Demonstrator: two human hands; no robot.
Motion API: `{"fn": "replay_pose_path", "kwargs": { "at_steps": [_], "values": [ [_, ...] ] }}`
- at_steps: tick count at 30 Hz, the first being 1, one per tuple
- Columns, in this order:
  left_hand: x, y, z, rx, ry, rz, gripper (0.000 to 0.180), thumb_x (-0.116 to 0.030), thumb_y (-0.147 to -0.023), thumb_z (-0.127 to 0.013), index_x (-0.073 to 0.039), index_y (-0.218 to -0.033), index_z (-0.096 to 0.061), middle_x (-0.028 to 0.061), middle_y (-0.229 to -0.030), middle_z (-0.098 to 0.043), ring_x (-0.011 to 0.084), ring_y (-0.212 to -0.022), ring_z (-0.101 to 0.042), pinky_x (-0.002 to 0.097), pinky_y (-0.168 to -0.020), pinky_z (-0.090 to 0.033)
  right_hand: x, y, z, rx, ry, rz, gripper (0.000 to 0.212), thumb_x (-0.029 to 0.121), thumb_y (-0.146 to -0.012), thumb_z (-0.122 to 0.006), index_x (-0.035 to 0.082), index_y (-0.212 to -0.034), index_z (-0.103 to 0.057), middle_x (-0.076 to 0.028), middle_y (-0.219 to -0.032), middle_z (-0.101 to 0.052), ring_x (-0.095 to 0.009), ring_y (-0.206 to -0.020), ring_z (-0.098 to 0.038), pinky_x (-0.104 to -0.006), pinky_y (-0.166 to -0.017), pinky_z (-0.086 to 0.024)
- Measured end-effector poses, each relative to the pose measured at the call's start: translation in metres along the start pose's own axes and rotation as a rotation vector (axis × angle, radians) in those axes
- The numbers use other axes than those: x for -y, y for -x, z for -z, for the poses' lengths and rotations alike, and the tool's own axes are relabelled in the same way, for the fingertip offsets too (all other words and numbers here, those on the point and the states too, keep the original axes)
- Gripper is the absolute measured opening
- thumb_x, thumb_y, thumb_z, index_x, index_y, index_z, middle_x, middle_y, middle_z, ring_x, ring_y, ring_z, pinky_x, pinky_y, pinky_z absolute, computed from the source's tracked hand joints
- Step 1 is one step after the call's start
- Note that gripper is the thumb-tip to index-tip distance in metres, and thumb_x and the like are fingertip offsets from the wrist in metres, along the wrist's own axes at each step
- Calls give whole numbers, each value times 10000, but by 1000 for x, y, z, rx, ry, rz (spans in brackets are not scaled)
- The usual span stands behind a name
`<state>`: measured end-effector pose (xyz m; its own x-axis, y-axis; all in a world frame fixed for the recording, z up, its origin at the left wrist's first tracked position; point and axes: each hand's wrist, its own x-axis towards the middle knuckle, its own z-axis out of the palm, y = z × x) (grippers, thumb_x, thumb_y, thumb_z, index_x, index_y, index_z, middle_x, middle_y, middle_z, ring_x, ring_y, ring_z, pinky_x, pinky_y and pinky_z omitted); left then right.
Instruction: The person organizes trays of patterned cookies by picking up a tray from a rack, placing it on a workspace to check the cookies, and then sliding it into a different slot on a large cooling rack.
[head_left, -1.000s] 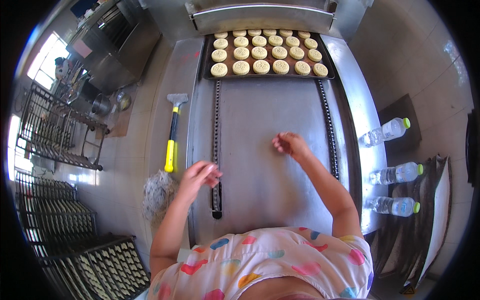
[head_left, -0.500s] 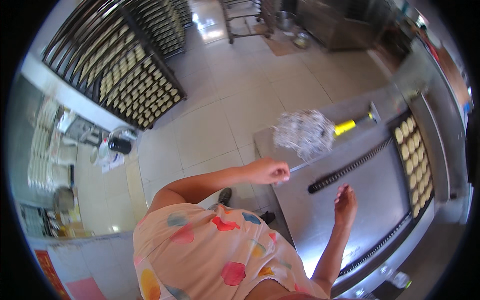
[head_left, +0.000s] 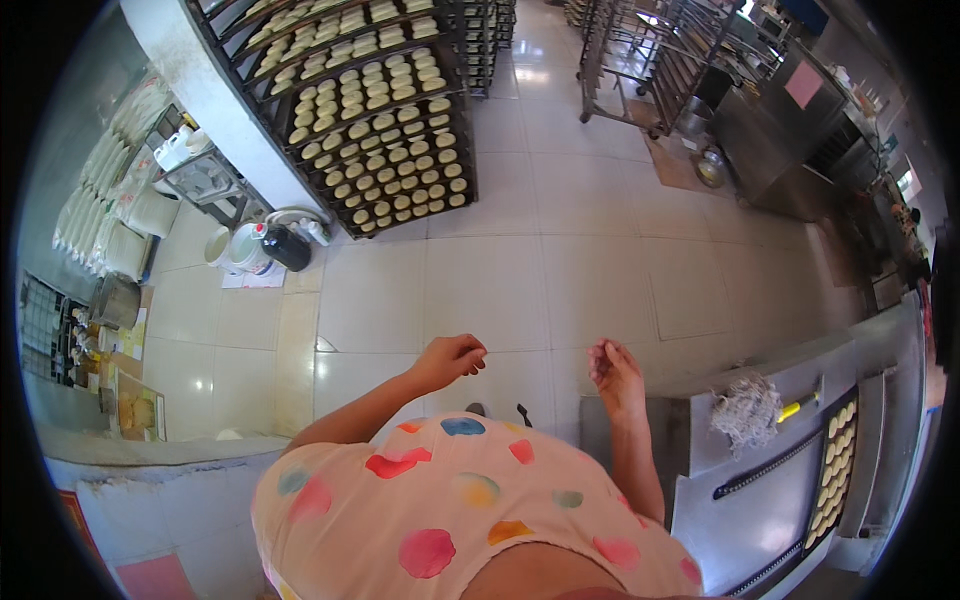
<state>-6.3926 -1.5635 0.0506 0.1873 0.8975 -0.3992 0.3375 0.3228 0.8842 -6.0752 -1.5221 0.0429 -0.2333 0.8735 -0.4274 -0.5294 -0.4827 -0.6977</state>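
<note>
Both my hands hang empty in front of my body, over the tiled floor [head_left: 480, 290]. My left hand [head_left: 447, 362] has loosely bent fingers, held a little apart. My right hand [head_left: 617, 378] is raised, its fingers half curled and the thumb apart. Neither hand touches anything. Nearest to the right hand is the steel conveyor table [head_left: 750, 535] at the lower right. On its top lie a tangled grey-white mop-like bundle [head_left: 746, 412] and a yellow handle [head_left: 790, 410] beside it. A dark tray of pale round dough pieces [head_left: 836, 470] rests at the table's far right side.
A tall rack [head_left: 462, 110] full of trays of dough pieces [head_left: 385, 170] stands ahead on the left, by a white pillar [head_left: 215, 100]. A dark jug [head_left: 285, 247] and white buckets [head_left: 250, 248] sit at its foot. Emptier racks [head_left: 690, 60] and steel equipment [head_left: 785, 140] stand far right.
My view has turned left, so the conveyor table now sits at the lower right. My right hand has come away from above it. The dough rack appears closer to the middle.
</note>
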Motion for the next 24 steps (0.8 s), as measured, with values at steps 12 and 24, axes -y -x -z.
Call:
{"fn": "replay_pose_path", "kwargs": {
  "at_steps": [12, 24],
  "values": [
    [70, -35, 180, -622, 351, 4, 206, -143, -925, -510, 10, -1053, -563, 85, -898, -658, 136, -764, -628, 267, -656, -511, -55, -263, -164, 314, 141, -288, 233, 174, -913, -549, 35, -1098, -567, -93, -1022, -633, -164, -889, -614, -268, -722, -508],
    [118, -265, 502, -776, 969, -196, 303, -130, -913, -527, 18, -1174, -483, 109, -1058, -587, 208, -976, -581, 337, -898, -458, -87, -638, -375, 234, 71, -270, 274, 154, -855, -608, 22, -1084, -534, -125, -1059, -594, -251, -978, -592, -363, -853, -506]
  ]
}}
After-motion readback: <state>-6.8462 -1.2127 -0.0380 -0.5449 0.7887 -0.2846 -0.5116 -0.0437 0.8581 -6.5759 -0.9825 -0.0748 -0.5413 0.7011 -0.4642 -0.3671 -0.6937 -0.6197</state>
